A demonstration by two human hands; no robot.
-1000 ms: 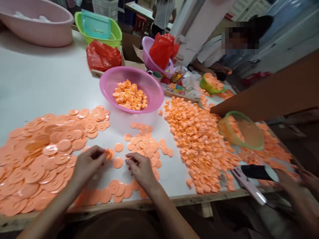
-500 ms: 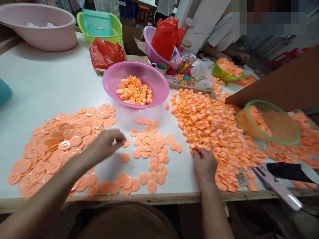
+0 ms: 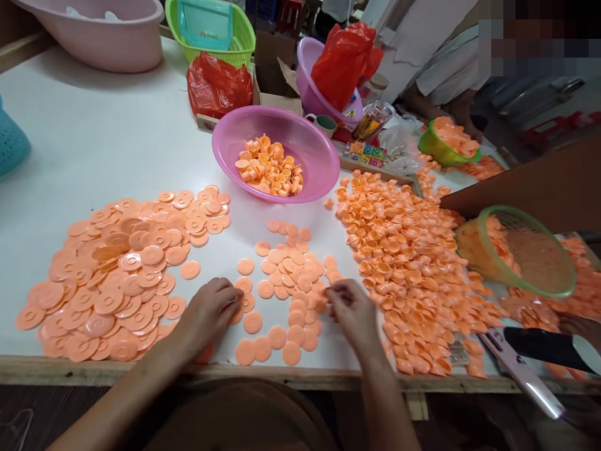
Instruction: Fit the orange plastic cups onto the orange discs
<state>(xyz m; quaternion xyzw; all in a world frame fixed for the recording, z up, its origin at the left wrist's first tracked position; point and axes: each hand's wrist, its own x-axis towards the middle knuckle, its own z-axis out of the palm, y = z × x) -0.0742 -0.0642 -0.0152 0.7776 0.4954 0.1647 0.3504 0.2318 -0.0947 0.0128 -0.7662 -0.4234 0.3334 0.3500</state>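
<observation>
My left hand [image 3: 211, 313] lies palm down at the near side of the table, fingers stretched forward, fingertips on several flat orange discs [image 3: 252, 322]. To its left spreads a large heap of orange discs [image 3: 110, 300] with ring marks. My right hand [image 3: 352, 313] is closed in a pinch at the right edge of the overlapping middle discs [image 3: 295, 279]. Its fingertips are blurred, and what they hold cannot be made out. Right of it lies a wide pile of small orange cup-shaped pieces [image 3: 404, 269]. Beyond the discs, a pink basin [image 3: 319, 166] contains similar assembled-looking pieces.
A pink handheld device [image 3: 526, 376] lies at the near right edge. Behind it are a tilted green-rimmed basket [image 3: 570, 275] and a brown board [image 3: 526, 181]. Red bags [image 3: 218, 88], a cardboard box [image 3: 277, 69] and a mug [image 3: 323, 124] stand at the back. A person's arm [image 3: 422, 109] shows beyond.
My left hand has come down and nearer onto the discs, its fingers now forward. My right hand has moved left from the cup pile to the middle discs. The view has shifted slightly.
</observation>
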